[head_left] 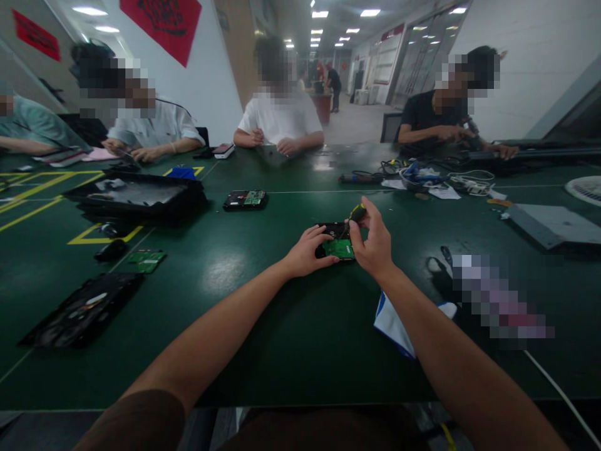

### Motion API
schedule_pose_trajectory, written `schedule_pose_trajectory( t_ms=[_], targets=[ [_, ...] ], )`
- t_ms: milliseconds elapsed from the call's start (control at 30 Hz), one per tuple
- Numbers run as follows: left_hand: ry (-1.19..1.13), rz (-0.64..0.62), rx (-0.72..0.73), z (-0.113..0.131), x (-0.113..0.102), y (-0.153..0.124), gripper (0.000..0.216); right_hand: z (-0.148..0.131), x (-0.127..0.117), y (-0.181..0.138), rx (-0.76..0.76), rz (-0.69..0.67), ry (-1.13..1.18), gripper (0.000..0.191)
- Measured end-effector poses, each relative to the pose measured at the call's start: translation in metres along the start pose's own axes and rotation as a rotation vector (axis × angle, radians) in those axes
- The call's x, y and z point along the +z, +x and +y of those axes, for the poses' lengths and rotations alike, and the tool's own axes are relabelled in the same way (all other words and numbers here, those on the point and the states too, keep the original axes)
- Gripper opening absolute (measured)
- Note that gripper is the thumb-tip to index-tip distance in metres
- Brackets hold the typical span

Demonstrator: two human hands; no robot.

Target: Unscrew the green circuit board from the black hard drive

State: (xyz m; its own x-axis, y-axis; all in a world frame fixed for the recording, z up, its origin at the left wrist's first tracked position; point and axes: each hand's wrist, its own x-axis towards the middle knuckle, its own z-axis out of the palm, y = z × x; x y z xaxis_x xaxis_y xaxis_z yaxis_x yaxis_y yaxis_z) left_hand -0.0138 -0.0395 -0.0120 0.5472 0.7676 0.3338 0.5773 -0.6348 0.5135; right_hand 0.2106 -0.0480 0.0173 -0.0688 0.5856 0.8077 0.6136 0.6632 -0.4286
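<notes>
A black hard drive (334, 232) with a green circuit board (340, 248) on top lies on the dark green table (263, 326) in front of me. My left hand (307, 252) grips its left side, fingers curled over the edge. My right hand (373, 241) is closed round a screwdriver with a black and yellow handle (357, 213), whose tip points down onto the board.
A second drive (245, 200) lies further back, a black tray (136, 197) and loose boards (146, 259) to the left, a black part (82, 311) near left. A white and blue cloth (392, 326) lies under my right forearm. Cables and tools (422, 178) sit right. Other people sit opposite.
</notes>
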Motion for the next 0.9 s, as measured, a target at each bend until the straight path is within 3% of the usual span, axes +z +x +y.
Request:
schedule_pose_trajectory(
  t_ms=[733, 900],
  targets=[
    [0.007, 0.002, -0.008, -0.0002, 0.0000, 0.0004, 0.069, -0.0021, -0.0024, -0.0003, 0.007, 0.007, 0.006, 0.060],
    [-0.002, -0.001, 0.003, 0.0002, -0.0014, 0.0006, 0.068, -0.0021, -0.0022, -0.0005, -0.027, 0.014, -0.090, 0.063]
  ],
)
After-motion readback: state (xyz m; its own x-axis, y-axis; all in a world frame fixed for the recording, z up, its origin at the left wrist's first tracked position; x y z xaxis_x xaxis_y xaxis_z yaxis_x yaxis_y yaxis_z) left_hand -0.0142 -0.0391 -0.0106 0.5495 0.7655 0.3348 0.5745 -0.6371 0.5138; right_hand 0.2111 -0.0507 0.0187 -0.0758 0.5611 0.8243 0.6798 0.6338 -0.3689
